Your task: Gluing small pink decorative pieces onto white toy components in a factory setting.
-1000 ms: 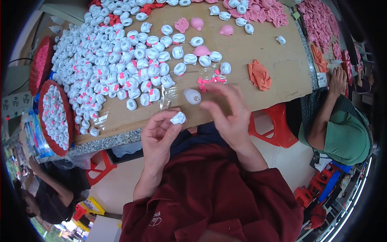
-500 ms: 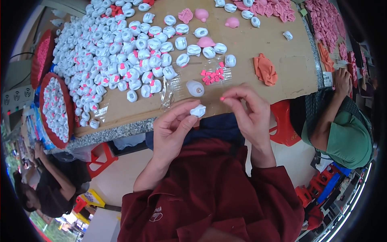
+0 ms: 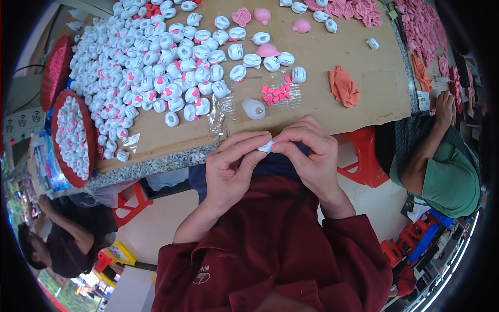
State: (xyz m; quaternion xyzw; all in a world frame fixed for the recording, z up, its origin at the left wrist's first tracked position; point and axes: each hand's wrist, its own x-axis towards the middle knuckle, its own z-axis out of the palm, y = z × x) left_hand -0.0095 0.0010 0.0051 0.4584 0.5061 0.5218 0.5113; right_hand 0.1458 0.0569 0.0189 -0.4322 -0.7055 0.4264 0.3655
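Observation:
Just off the table's front edge, my left hand (image 3: 235, 165) pinches a small white cat-head-shaped plastic piece (image 3: 266, 147) between thumb and fingers. My right hand (image 3: 307, 156) is closed too, its thumb and forefinger pressed against the right side of that piece. The small pink bow it carried is hidden behind the fingertips. Ahead of my hands, a translucent squeeze bottle (image 3: 253, 109) lies on the cardboard. Beyond it, several loose pink bows (image 3: 276, 93) sit on clear tape.
White pieces, many with pink bows, form a big heap (image 3: 150, 67) at the left. Red trays (image 3: 89, 156) flank it. An orange cloth-like piece (image 3: 343, 88) and pink parts (image 3: 358, 13) lie on the right side. Co-workers sit at left and right; a red stool (image 3: 366, 161) stands nearby.
My right hand has moved left and down, bringing the pink bow to the white piece. My left hand has shifted slightly right, and the hands now meet.

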